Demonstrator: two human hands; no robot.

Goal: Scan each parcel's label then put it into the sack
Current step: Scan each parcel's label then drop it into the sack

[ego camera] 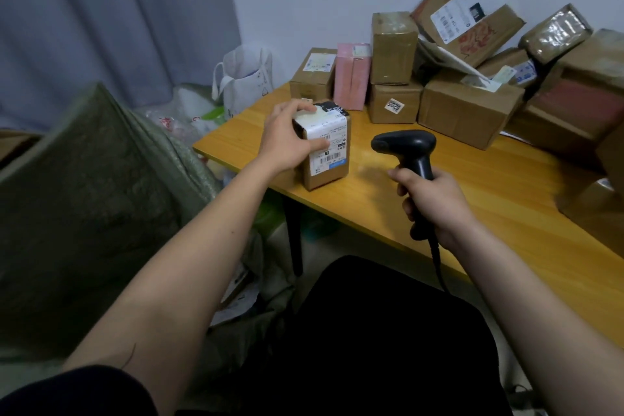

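- sack point(84, 199): grey-green woven sack at the 9 o'clock side of the view, standing on the floor beside the table's left end; its mouth cannot be made out from here.
- left hand point(287, 138): fingers curled over the top and near face of the parcel, thumb lying across the label; it grips the box and steadies it upright.
- parcel point(326, 149): small brown carton standing on the table point(489, 199) near its left edge, at about 11 o'clock from the scanner hand; the white label point(332, 145) faces the viewer and toward the scanner.
- scanner point(407, 149): black handheld unit, head turned toward 9 o'clock, at the label and just apart from it; its cable hangs down off the table edge.
- right hand point(434, 203): fingers wrapped round the scanner's handle; whether the trigger is pressed cannot be told.
- stacked parcels point(472, 67): many cartons and a pink box point(351, 76) piled at 1 to 3 o'clock along the wall, apparently awaiting their turn.
- step in hand, as judged: scanning of this parcel's label.
- next move, as judged: with the read confirmed, the left hand must lift the carton and carry it toward 9 o'clock, over the table edge and into the sack.
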